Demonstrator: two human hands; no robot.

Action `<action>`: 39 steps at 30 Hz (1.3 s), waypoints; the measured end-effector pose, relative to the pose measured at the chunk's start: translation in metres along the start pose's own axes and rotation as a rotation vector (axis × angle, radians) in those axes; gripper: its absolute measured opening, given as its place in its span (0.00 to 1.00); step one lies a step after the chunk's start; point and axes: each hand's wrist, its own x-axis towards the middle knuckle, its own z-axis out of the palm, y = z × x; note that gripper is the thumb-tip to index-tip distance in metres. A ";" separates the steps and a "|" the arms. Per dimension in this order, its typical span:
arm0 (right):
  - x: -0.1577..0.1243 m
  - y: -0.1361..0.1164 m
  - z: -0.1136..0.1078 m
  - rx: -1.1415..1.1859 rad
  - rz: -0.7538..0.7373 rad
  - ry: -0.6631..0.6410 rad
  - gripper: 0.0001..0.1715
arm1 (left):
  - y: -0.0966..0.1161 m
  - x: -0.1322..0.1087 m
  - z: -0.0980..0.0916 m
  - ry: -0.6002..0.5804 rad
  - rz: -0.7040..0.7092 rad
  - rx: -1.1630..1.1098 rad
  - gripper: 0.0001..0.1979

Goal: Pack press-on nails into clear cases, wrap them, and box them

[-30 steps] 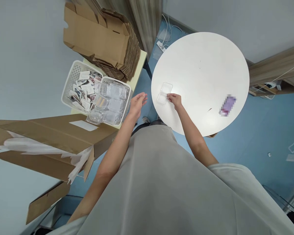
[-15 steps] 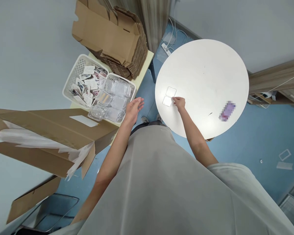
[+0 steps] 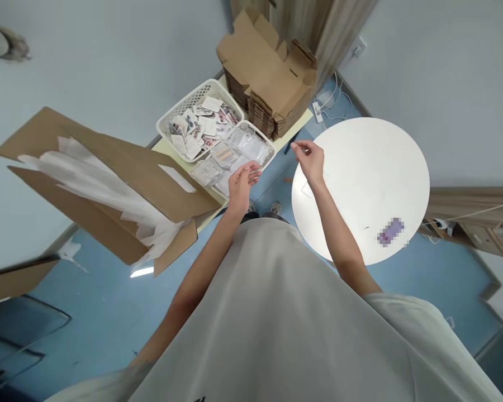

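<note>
Loosely, your left hand [image 3: 240, 187] was curled left of the table [image 3: 373, 173]; your right hand [image 3: 312, 159] pinched narrow above it, contents of both unclear. Wrist drag could have swept off the clear case [image 3: 307, 191] near its left edge.

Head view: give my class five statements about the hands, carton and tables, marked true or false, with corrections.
1. White sheeting shows in the open carton. True.
2. The left hand is nearer the clear plastic packs than the right hand is. True.
3. The right hand is inside the open carton. False: it is at the edge of the round table.
4. The brown cardboard stack stands on the pale yellow table. True.
5. The round table is black. False: it is white.
</note>
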 end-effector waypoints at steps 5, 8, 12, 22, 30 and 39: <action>0.039 -0.068 0.079 -0.187 -0.221 -0.232 0.30 | 0.003 0.000 -0.012 0.094 0.016 -0.110 0.20; 0.057 -0.095 0.129 -0.311 -0.284 -0.397 0.27 | 0.003 0.000 -0.019 0.138 0.008 -0.154 0.19; 0.079 -0.109 0.192 -0.485 -0.304 -0.546 0.20 | 0.001 -0.002 -0.030 0.203 0.014 -0.183 0.20; 0.124 -0.101 0.303 -0.740 -0.010 -0.595 0.11 | -0.003 -0.022 -0.045 0.191 0.008 -0.183 0.23; 0.133 -0.083 0.330 -0.528 0.245 -0.571 0.13 | -0.003 -0.023 -0.049 0.213 0.004 -0.219 0.24; 0.106 -0.064 0.261 -0.319 0.010 -0.458 0.14 | -0.004 -0.022 -0.050 0.180 0.009 -0.173 0.25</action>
